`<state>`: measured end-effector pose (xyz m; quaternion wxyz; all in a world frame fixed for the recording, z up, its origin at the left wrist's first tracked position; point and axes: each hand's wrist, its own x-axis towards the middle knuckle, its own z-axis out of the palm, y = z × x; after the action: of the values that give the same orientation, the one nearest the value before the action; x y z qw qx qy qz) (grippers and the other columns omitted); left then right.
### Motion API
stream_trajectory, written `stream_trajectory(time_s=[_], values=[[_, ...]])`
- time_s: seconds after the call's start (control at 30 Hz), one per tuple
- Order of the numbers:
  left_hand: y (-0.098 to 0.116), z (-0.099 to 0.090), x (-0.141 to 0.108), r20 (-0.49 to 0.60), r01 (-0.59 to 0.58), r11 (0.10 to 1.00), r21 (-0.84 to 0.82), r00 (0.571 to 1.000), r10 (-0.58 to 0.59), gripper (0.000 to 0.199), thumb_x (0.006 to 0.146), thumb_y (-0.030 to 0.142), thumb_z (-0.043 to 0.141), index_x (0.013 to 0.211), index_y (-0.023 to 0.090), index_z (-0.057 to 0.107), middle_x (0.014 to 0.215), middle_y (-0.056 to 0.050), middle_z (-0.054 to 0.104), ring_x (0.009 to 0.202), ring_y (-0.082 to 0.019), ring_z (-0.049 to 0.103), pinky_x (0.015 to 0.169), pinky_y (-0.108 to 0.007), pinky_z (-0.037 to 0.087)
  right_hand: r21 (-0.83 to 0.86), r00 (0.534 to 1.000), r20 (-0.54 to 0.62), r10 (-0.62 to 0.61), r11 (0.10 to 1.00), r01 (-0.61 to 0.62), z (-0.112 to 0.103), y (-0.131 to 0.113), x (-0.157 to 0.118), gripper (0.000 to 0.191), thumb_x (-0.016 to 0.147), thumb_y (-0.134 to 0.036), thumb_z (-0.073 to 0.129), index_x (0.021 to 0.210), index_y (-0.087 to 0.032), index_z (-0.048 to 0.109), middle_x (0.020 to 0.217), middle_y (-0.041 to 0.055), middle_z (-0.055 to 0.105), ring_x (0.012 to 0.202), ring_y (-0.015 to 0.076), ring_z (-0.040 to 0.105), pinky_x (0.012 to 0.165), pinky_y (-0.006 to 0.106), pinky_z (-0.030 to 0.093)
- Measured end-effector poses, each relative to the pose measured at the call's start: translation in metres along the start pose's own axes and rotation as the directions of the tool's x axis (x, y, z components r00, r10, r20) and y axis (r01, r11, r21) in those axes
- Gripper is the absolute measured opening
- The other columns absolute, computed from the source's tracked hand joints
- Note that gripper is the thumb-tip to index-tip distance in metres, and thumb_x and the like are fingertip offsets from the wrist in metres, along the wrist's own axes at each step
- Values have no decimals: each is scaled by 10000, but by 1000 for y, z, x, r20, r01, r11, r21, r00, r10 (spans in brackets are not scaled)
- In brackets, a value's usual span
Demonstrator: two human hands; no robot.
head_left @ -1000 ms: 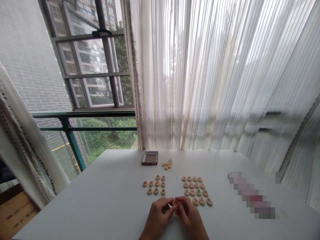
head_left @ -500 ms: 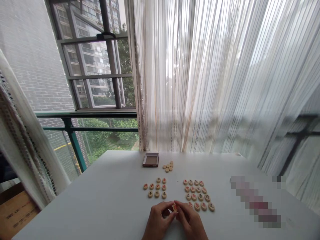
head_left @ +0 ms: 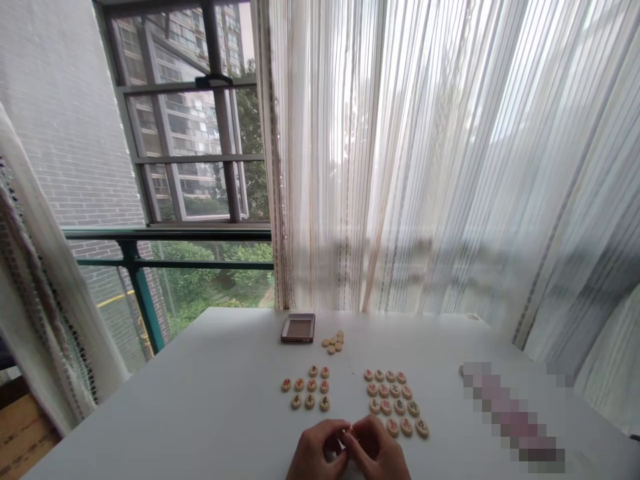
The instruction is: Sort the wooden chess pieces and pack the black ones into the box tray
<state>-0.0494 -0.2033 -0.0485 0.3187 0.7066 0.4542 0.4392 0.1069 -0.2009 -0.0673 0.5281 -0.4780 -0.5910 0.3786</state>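
Sheer curtains hang twelve to two o'clock from the hands, beyond a white surface. Left hand and right hand meet, fingertips together. An open box sits at eleven; marked pieces lie near eleven and two, blank pieces at twelve. Both grips pinch one held piece; its red mark, visible half a second ago, is now mostly covered, suggesting turning rather than setting down.

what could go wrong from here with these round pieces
The piece pinched between the left hand and right hand is small and mostly hidden, so it might slip. The right hand also sits close to the nearest row of marked pieces, so a sideways move could nudge them out of line.
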Motion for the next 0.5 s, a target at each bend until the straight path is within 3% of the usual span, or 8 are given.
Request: stream_trajectory(time_s=[0.27, 0.5], values=[[8, -1, 1, 69, 38, 999, -12, 997, -37, 234, 755, 177, 691, 981, 183, 749, 827, -48, 770, 695, -170, 683, 641, -203, 529, -18, 999, -20, 36, 999, -36, -1, 11, 2, 550, 775, -752, 599, 671, -211, 584, 561, 5, 639, 515, 161, 598, 495, 235, 441], [1, -2, 2, 38, 26, 1000, 13, 999, -27, 259, 819, 306, 696, 1047, 187, 728, 855, -63, 770, 710, -175, 686, 669, -214, 543, 50, 1000, -11, 1, 999, 0, 0, 9, 0, 548, 830, -760, 498, 834, -236, 660, 721, 49, 721, 621, 214, 697, 575, 284, 552]])
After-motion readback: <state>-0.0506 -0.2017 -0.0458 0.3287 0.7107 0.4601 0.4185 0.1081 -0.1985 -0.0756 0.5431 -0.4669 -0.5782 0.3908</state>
